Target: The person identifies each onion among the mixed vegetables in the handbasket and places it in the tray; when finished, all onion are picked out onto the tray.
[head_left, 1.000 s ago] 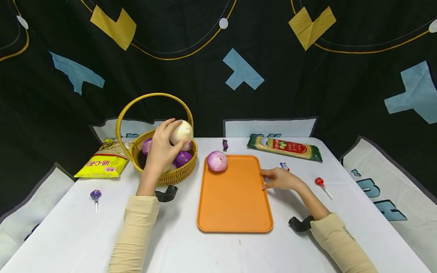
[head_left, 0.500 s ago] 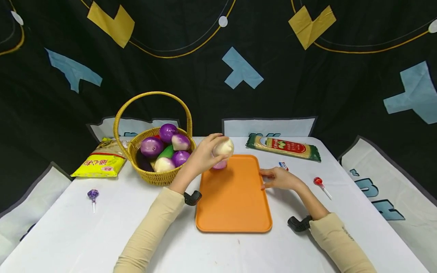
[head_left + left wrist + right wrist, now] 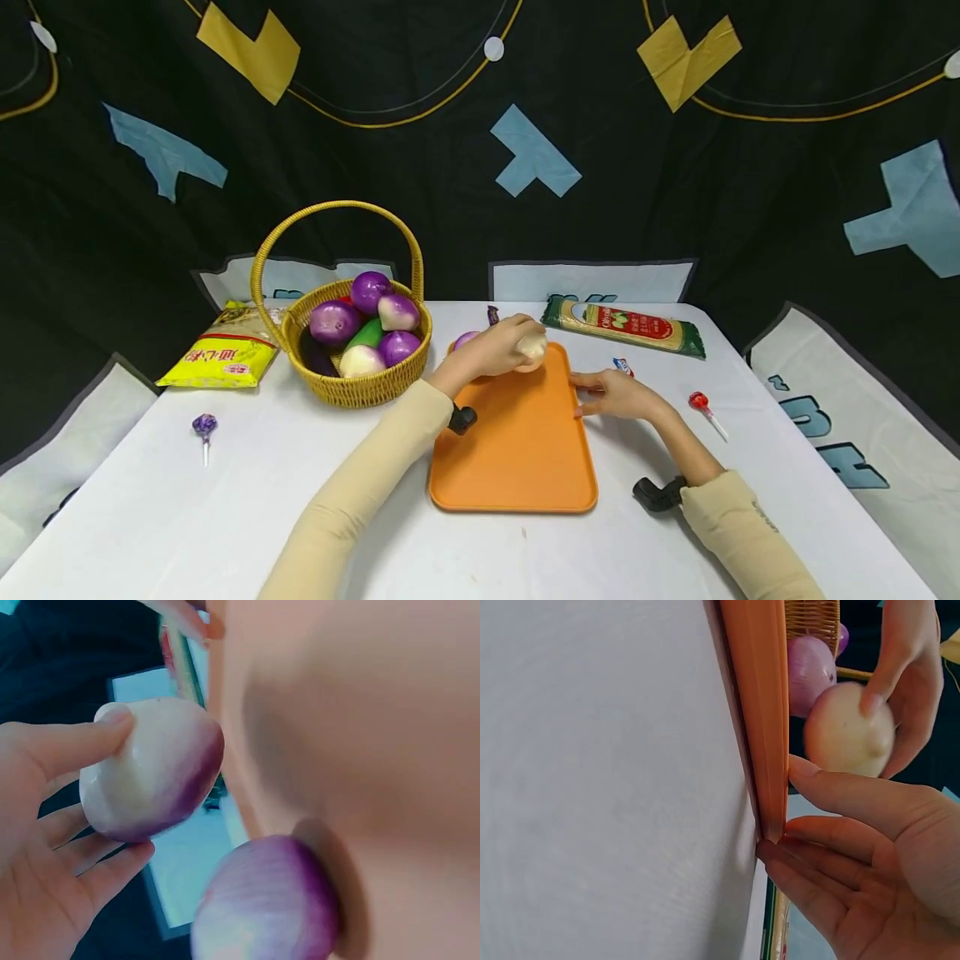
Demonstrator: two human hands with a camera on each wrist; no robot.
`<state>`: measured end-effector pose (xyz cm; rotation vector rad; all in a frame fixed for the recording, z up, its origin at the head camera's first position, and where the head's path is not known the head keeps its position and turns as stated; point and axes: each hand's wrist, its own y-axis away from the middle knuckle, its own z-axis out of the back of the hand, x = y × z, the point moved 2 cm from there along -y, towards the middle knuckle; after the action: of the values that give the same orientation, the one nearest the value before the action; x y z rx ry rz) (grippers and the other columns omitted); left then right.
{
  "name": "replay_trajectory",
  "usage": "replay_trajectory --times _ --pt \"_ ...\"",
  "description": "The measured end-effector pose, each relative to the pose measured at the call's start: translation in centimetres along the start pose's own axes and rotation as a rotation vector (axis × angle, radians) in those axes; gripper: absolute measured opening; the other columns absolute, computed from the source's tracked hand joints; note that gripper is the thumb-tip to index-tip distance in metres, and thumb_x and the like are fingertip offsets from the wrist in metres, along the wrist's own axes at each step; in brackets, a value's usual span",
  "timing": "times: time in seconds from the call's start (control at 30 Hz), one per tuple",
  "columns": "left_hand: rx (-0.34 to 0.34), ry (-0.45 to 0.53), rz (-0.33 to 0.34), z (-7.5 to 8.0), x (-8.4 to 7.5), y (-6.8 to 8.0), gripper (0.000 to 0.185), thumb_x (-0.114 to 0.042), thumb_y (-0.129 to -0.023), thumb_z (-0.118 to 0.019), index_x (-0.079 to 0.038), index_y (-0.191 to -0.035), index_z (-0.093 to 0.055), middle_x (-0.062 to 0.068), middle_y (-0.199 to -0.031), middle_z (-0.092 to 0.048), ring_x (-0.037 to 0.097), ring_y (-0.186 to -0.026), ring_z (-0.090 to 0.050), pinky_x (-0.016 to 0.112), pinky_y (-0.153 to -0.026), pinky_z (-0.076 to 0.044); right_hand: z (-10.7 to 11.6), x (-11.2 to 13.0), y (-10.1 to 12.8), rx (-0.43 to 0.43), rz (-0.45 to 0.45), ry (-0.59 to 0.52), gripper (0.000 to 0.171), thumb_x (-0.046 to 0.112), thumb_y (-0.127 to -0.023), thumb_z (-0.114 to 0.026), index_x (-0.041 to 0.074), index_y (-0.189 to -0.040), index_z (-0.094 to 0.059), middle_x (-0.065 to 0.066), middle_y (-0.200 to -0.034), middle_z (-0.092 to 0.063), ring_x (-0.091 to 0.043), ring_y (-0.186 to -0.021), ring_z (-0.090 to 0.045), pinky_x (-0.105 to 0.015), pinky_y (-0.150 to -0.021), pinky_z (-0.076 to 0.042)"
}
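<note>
Purple onion [image 3: 464, 339] sits just beside held white onion [image 3: 531, 347].

A black cloth backdrop [image 3: 375, 167] hangs behind a table covered in white cloth [image 3: 187, 517]. It carries 2 yellow patches [image 3: 247, 54], several pale blue patches [image 3: 534, 154] and thin yellow curved lines. The light seems even; no floor shows.

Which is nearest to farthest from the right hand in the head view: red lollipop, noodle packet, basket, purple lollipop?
From the right hand:
1. red lollipop, just to its right
2. noodle packet, behind it at the table's back
3. basket, across the tray on the left
4. purple lollipop, far left
</note>
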<state>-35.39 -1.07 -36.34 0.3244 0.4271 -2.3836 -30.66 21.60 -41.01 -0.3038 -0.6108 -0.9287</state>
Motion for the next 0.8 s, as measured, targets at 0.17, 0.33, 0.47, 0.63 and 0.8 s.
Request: replay_trajectory --times 0.17,0.33,0.47,0.63,0.8 --pt "0.045 -0.007 0.05 -1.3 0.7 -1.1 0.047 -0.017 -0.091 -0.068 -0.005 -0.134 -0.052 0.017 -0.135 -0.049 0.029 -0.121 -0.049 0.038 -0.102 -0.041 0.1 0.0 0.0 -0.005 0.005 0.006 0.06 0.019 -0.086 -0.074 -0.011 -0.132 -0.05 -0.026 -0.137 -0.048 -0.038 -0.118 -0.055 -0.048 -0.096 -0.046" --pt "0.088 -0.018 0.111 -2.1 1.2 -1.2 0.049 -0.017 -0.094 -0.064 -0.003 -0.138 -0.047 0.019 -0.139 -0.046 0.03 -0.124 -0.046 0.04 -0.105 -0.039 0.0 -0.2 0.0 0.001 0.007 0.005 0.061 0.02 -0.087 -0.073 -0.011 -0.133 -0.049 -0.025 -0.136 -0.049 -0.037 -0.118 -0.055 -0.048 -0.097 -0.046" --pt "0.093 -0.044 0.141 -1.9 1.4 -1.0 0.055 -0.021 -0.094 -0.063 -0.003 -0.142 -0.043 0.02 -0.145 -0.04 0.032 -0.133 -0.039 0.041 -0.11 -0.033 0.0 -0.2 0.0 0.002 -0.001 0.02 0.062 0.022 -0.087 -0.073 -0.01 -0.134 -0.049 -0.023 -0.136 -0.051 -0.037 -0.12 -0.054 -0.049 -0.097 -0.045" --pt "0.085 -0.04 0.144 -1.3 1.6 -0.6 0.058 -0.027 -0.091 -0.068 -0.006 -0.141 -0.046 0.018 -0.146 -0.04 0.03 -0.134 -0.038 0.039 -0.111 -0.032 0.0 -0.2 0.1 0.004 -0.009 0.024 0.063 0.023 -0.087 -0.073 -0.009 -0.135 -0.048 -0.023 -0.135 -0.052 -0.038 -0.122 -0.051 -0.051 -0.098 -0.044" --pt "0.077 -0.051 0.128 -0.6 1.6 0.1 0.055 -0.023 -0.088 -0.071 -0.005 -0.137 -0.051 0.016 -0.142 -0.046 0.029 -0.131 -0.042 0.038 -0.11 -0.033 -0.1 -0.2 -0.1 0.004 -0.018 0.014 0.063 0.023 -0.087 -0.073 -0.009 -0.135 -0.048 -0.023 -0.137 -0.05 -0.038 -0.122 -0.051 -0.05 -0.099 -0.043"
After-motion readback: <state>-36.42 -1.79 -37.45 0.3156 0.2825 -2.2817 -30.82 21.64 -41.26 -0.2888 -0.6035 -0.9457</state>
